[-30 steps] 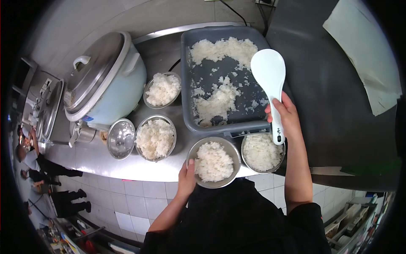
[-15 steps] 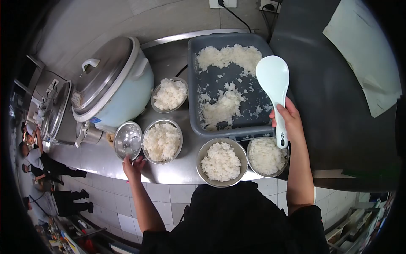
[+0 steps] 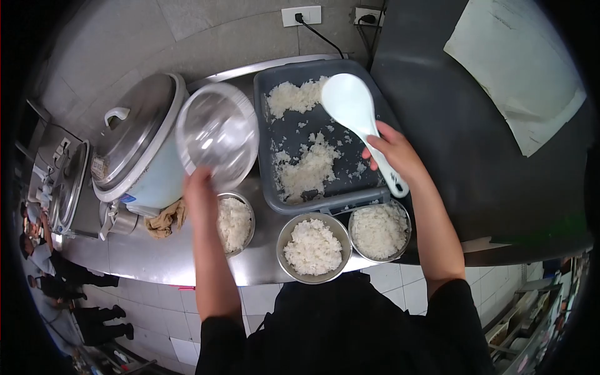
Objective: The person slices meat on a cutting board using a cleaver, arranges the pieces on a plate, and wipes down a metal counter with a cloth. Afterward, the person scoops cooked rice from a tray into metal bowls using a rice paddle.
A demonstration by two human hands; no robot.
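Observation:
My left hand (image 3: 201, 190) is closed on the near rim of an empty metal bowl (image 3: 219, 134), raised above the counter and blurred by motion. A rice-filled bowl (image 3: 235, 224) stands partly behind my left forearm. In my right hand (image 3: 395, 152) is a white rice paddle (image 3: 350, 103), gripped by its handle over the right side of a grey tub (image 3: 269, 181). Cooked rice (image 3: 307, 167) lies in patches inside the tub. Two more bowls of rice, one in the middle (image 3: 312, 247) and one at the right (image 3: 380, 231), stand at the near counter edge.
A large rice cooker (image 3: 150, 150) with a metal lid stands at the left, a brown cloth (image 3: 165, 220) by its base. A small metal pot (image 3: 122, 220) is beside it. Paper (image 3: 519, 75) lies on the dark surface at right. Several people stand far left.
My left hand has lifted the empty metal bowl off the counter, up and to the right. The paddle has moved left over the tub. The raised bowl now hides the rear rice bowl.

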